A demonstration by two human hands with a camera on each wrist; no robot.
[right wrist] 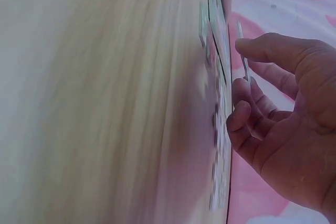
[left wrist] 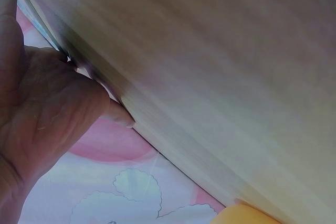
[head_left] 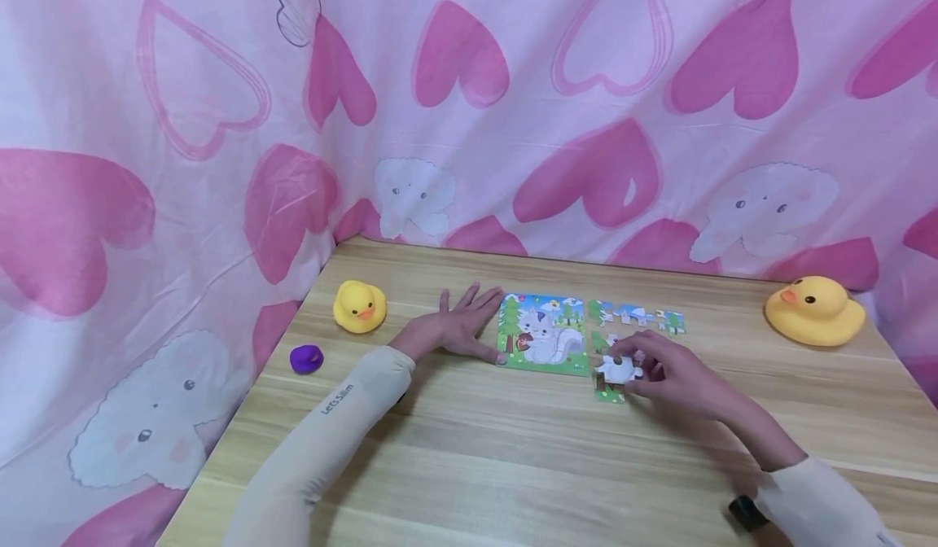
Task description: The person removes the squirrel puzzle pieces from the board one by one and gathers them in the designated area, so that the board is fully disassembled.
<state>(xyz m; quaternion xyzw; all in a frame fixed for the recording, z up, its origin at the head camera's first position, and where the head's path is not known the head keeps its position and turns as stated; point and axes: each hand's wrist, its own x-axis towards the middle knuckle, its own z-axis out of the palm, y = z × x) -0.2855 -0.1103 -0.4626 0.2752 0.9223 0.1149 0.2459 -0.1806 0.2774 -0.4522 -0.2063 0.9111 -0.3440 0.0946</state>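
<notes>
A picture card (head_left: 544,331) with a white squirrel among trees lies flat on the wooden table. My left hand (head_left: 469,325) rests at its left edge with fingers spread, thumb and fingertips touching the card's side. To the right of the card, my right hand (head_left: 674,374) pinches a mostly white jigsaw piece (head_left: 619,369) between thumb and fingers. In the right wrist view this piece (right wrist: 245,69) appears edge-on, held above the tabletop. Several loose jigsaw pieces (head_left: 636,316) lie along the card's right side; the right hand partly hides some of them.
A yellow rubber duck (head_left: 359,307) and a small purple object (head_left: 306,359) sit at the left. At the far right stands a larger yellow duck (head_left: 815,311). A pink heart-patterned curtain (head_left: 469,140) hangs behind the table (head_left: 484,466) and along its left side.
</notes>
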